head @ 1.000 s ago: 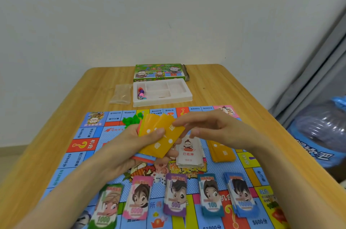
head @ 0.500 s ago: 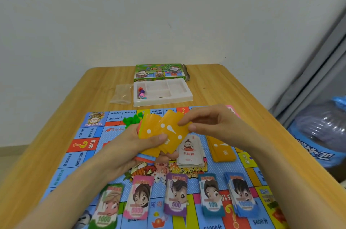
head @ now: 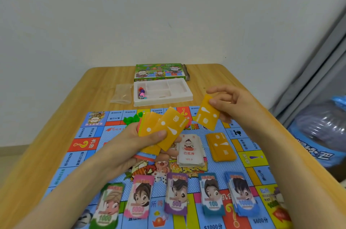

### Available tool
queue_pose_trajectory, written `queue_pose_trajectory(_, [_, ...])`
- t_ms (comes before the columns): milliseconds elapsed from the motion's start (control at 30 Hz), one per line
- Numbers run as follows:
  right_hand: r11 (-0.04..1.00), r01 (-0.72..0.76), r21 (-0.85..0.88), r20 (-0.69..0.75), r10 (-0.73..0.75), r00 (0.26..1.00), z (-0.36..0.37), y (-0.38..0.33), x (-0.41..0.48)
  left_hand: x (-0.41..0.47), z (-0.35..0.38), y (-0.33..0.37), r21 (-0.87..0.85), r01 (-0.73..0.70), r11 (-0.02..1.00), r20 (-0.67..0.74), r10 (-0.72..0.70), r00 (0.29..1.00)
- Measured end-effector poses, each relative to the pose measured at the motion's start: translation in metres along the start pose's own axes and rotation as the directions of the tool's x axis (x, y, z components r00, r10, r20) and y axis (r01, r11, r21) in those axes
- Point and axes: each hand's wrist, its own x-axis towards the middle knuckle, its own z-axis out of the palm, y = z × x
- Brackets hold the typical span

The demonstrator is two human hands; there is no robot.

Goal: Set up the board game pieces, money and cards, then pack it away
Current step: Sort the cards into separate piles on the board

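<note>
The colourful game board (head: 89, 135) lies flat on the wooden table. My left hand (head: 131, 146) grips a fanned stack of orange cards (head: 162, 129) above the board's middle. My right hand (head: 230, 103) pinches a single orange card (head: 206, 118), held apart to the right of the fan. On the board lie a pile of orange cards (head: 221, 147) and a pile of white cards (head: 190, 151). Several stacks of paper money (head: 177, 195) line the near edge. Green pieces (head: 131, 119) sit behind my left hand.
A white plastic tray (head: 179, 97) holding a die and coloured tokens (head: 142, 94) stands at the back, with the green game box (head: 159, 71) behind it and a clear plastic bag (head: 121, 94) to its left. A blue water jug (head: 322, 131) stands right of the table.
My right hand has drawn one orange card off the fan and moved it up and to the right. My left hand keeps hold of the remaining cards.
</note>
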Motion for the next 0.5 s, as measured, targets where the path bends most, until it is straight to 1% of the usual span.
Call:
queue_pose_trajectory(67, [0.983, -0.103, -0.154, -0.044, 0.097, 0.994, -0.009, 0.003, 0.003, 0.0, -0.001, 0.0, -0.003, -0.003, 1.0, -0.001, 0.003, 1.0])
queue_pose_trajectory(100, [0.963, -0.155, -0.22, -0.044, 0.149, 0.988, -0.013, 0.004, 0.005, 0.0, -0.001, 0.0, -0.002, -0.002, 1.0, -0.001, 0.002, 1.0])
queue_pose_trajectory(200, [0.921, -0.235, -0.312, -0.006, 0.245, 0.969, -0.021, 0.009, 0.007, 0.0, -0.002, 0.0, 0.004, 0.003, 1.0, 0.004, -0.003, 1.0])
queue_pose_trajectory(300, [0.884, -0.24, -0.402, 0.048, 0.282, 0.958, -0.023, 0.01, 0.008, 0.001, -0.002, 0.0, -0.01, 0.021, 1.0, -0.025, -0.022, 0.999])
queue_pose_trajectory(400, [0.824, -0.208, -0.527, 0.15, 0.331, 0.931, -0.021, 0.011, 0.008, 0.001, -0.003, 0.0, -0.016, 0.027, 1.0, -0.035, -0.028, 0.999])
queue_pose_trajectory(500, [0.797, -0.186, -0.575, 0.198, 0.356, 0.913, -0.022, 0.013, 0.008, 0.002, -0.004, 0.0, -0.009, 0.029, 1.0, -0.031, -0.029, 0.999])
